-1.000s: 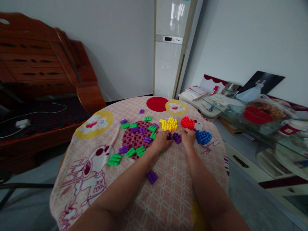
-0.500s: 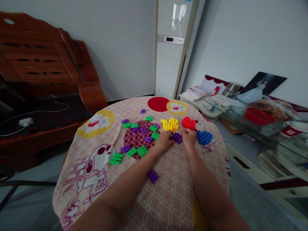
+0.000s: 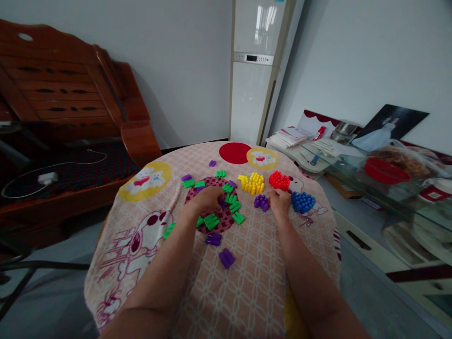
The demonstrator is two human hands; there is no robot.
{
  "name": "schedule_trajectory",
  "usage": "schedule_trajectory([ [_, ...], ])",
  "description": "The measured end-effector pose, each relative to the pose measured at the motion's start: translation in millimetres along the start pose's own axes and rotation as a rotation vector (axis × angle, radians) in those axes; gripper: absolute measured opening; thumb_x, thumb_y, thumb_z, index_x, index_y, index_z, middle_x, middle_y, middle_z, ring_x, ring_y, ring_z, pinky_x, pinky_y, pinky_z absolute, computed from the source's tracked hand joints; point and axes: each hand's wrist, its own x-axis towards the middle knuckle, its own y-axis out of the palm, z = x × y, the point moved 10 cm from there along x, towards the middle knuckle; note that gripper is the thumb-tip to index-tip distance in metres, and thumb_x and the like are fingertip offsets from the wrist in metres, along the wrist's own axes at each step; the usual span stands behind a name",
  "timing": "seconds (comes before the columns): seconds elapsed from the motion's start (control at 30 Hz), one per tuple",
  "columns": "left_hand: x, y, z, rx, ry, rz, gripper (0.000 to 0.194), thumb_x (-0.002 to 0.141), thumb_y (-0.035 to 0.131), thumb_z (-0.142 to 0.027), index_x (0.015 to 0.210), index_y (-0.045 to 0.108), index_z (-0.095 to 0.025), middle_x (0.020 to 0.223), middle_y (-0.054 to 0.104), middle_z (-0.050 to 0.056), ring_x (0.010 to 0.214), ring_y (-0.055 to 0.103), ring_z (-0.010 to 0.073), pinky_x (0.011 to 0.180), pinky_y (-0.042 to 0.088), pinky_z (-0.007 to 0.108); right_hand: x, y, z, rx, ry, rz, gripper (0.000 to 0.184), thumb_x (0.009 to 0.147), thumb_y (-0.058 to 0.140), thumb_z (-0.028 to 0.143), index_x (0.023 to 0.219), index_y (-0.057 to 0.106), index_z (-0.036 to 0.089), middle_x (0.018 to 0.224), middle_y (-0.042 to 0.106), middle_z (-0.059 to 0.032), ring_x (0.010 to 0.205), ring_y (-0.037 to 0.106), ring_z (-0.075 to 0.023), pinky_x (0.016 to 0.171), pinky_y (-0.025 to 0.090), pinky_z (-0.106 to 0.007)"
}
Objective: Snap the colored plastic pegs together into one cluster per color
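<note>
My left hand [image 3: 209, 198] is over the dark checked circle on the cloth. Its fingers are bent down around a purple block piece [image 3: 222, 204], which they partly hide. Several green block pieces [image 3: 232, 202] and purple pieces [image 3: 213, 239] lie scattered around it. My right hand [image 3: 280, 202] rests on the cloth with its fingers drawn together. Beside its fingertips stands a small purple cluster [image 3: 261, 202]; whether something is between those fingers is hidden. Behind are a yellow cluster [image 3: 252, 183] and a red cluster [image 3: 279, 180]. A blue cluster [image 3: 302, 202] stands to the right.
The round table wears a patterned pink cloth [image 3: 247, 282]. On the right, a glass shelf [image 3: 339, 174] bears papers, a red bowl [image 3: 386, 170] and a photo [image 3: 391, 122]. A wooden bench [image 3: 70, 89] stands left, a tall white air conditioner [image 3: 250, 94] at the back.
My left hand has moved left from the purple cluster to the scattered pieces. My right hand has stayed by the cluster. A purple piece and a green piece now lie nearer to me and further right.
</note>
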Motion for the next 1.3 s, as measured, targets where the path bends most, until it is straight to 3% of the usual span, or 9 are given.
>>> schedule_trajectory([
  [0.13,4,13.9,-4,0.066,0.027,0.07,0.016,0.056,0.076,-0.012,0.065,0.065,-0.019,0.068,0.062,-0.002,0.067,0.056,0.0156,0.061,0.036,0.024,-1,-1,3,0.023,-0.02,0.0,0.028,0.074,0.055,0.038,0.06,0.067,0.017,0.056,0.064,-0.004,0.059,0.056,-0.0184,0.058,0.039,-0.027],
  [0.27,4,-3.3,-10,-0.058,0.056,0.0,0.015,0.064,0.074,-0.021,0.076,0.067,-0.018,0.074,0.066,-0.001,0.07,0.059,0.0155,0.064,0.04,0.024,-2,-2,6,0.013,-0.035,-0.004,0.028,0.074,0.055,0.038,0.059,0.067,0.018,0.056,0.065,-0.0041,0.059,0.056,-0.0188,0.059,0.04,-0.028],
  [0.4,1,-10.8,-44,-0.3,0.175,-0.048,0.02,0.07,0.071,-0.026,0.087,0.067,-0.016,0.079,0.068,0.0,0.071,0.062,0.0137,0.065,0.044,0.022,-2,-2,5,-0.008,-0.025,-0.014,0.029,0.074,0.056,0.039,0.054,0.064,0.019,0.053,0.063,-0.0036,0.057,0.054,-0.0186,0.059,0.039,-0.028],
  [0.53,2,7.9,-84,-0.401,0.208,-0.073,0.018,0.071,0.07,-0.021,0.088,0.068,-0.015,0.079,0.068,0.001,0.071,0.062,0.0135,0.066,0.046,0.022,-2,-1,4,0.021,-0.005,-0.007,0.029,0.074,0.055,0.038,0.053,0.062,0.02,0.05,0.06,-0.0021,0.057,0.055,-0.0184,0.058,0.039,-0.028],
  [0.73,-2,42.7,-124,-0.252,0.26,-0.117,0.019,0.074,0.075,-0.024,0.09,0.067,-0.016,0.086,0.068,0.005,0.079,0.061,0.0172,0.073,0.047,0.026,-2,-2,6,0.012,-0.002,-0.001,0.028,0.074,0.054,0.037,0.053,0.063,0.02,0.051,0.06,-0.0021,0.057,0.055,-0.0185,0.058,0.04,-0.028],
  [0.9,-5,55.4,-128,-0.249,0.268,-0.155,0.022,0.079,0.072,-0.027,0.096,0.063,-0.015,0.089,0.066,0.006,0.082,0.061,0.0183,0.076,0.047,0.028,-1,-1,5,-0.027,-0.021,0.002,0.03,0.075,0.052,0.038,0.055,0.064,0.019,0.053,0.061,-0.003,0.056,0.053,-0.018,0.056,0.038,-0.028],
  [1.3,5,58.9,-122,-0.263,0.18,-0.167,0.031,0.08,0.07,-0.03,0.103,0.058,-0.015,0.085,0.066,0.007,0.08,0.063,0.0215,0.072,0.047,0.031,-3,-3,11,-0.012,-0.047,-0.01,0.03,0.075,0.052,0.039,0.055,0.064,0.02,0.053,0.061,-0.003,0.056,0.053,-0.0183,0.058,0.038,-0.028],
])
